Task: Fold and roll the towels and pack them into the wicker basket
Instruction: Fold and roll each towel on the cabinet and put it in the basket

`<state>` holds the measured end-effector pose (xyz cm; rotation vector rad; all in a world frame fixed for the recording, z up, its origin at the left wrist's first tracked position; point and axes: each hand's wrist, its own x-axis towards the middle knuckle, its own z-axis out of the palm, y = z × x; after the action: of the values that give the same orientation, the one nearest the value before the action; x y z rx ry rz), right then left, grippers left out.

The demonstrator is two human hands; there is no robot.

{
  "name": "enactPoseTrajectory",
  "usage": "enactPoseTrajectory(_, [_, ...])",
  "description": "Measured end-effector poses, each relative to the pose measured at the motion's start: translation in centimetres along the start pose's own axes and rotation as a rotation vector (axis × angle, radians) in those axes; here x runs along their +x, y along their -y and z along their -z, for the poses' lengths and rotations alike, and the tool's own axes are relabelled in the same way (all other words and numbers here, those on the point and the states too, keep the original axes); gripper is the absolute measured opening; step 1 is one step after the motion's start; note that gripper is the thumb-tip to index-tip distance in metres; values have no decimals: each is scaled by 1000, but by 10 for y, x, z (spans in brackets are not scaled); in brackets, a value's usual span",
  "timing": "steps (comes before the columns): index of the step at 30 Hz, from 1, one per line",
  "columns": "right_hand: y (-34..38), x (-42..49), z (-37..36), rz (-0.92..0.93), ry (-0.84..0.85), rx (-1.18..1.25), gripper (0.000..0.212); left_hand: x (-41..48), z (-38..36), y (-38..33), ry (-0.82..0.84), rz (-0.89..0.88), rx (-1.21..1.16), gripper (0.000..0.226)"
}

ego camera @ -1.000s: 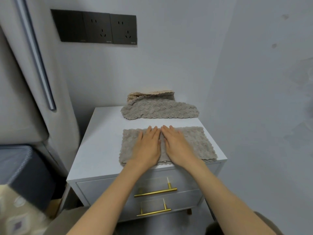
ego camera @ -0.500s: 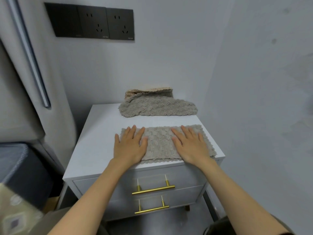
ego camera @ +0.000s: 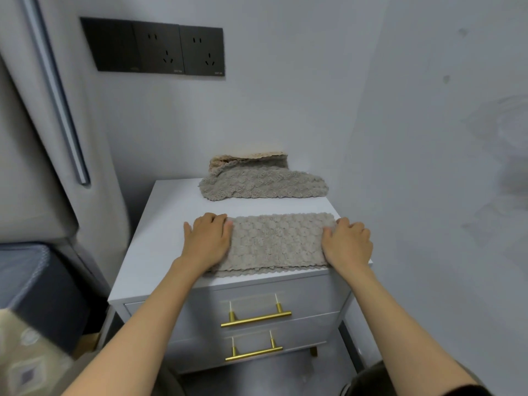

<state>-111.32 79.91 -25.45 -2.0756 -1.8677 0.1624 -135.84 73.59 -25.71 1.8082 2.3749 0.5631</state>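
We see taupe, bubble-textured folded towel (ego camera: 275,242) lying as long strip across front of white nightstand (ego camera: 168,224). Our left hand (ego camera: 207,242) curls fingers over its left end; right hand (ego camera: 347,245) grips right end.

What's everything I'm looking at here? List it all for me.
front towel: one, grey-beige, folded, cabinet's front edge
back towels: at least two, grey-beige and tan, piled by the wall
cabinet: one, white, two drawers
drawer handles: two, gold, on drawer fronts
socket panels: three, black, wall above cabinet
box: one, dark blue, left of cabinet
left hand: grips front towel's left end
right hand: grips front towel's right end
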Motion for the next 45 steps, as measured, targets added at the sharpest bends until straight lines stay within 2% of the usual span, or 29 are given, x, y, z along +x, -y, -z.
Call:
enactPoseTrajectory(3, [-1,8,8,-61,111,40,42,5,5,5,-7,-1,18,43])
enactPoseTrajectory(8, [-6,20,26,-57,256,-33,35,9,7,6,47,27,-46,34])
enactPoseTrajectory(10, [-6,24,28,-24,205,-48,31,11,8,7,54,36,-43,26])
enactPoseTrajectory(12, [-3,25,33,23,92,-23,22,12,12,7,68,45,-64,17])
enactPoseTrajectory(14, [2,27,37,64,-8,3,23,9,20,3,99,65,-135,11])
enactPoseTrajectory(18, [14,33,38,101,-122,154,26,-3,36,-7,172,127,-330,18])
enactPoseTrajectory(21, [29,38,34,90,-55,500,16,-18,47,-19,304,221,-538,19])
enactPoseTrajectory(24, [47,45,26,51,12,826,16,-33,53,-30,479,298,-776,12])
enactPoseTrajectory(27, [68,47,18,134,35,788,18,-39,51,-34,672,374,-1040,18])
enactPoseTrajectory(30, [88,41,10,244,233,906,33,-44,44,-36,797,432,-1167,25])
enactPoseTrajectory(34, [95,36,-10,413,480,876,65,-46,34,-34,793,434,-1074,27])
enactPoseTrajectory(37, [92,33,-9,499,475,747,77,-46,35,-32,713,329,-822,29])
enactPoseTrajectory(41, [84,27,1,534,414,648,58,-47,36,-26,537,195,-578,32])
enactPoseTrajectory(45, [66,10,22,596,413,477,42,-49,27,-14,310,75,-132,51])
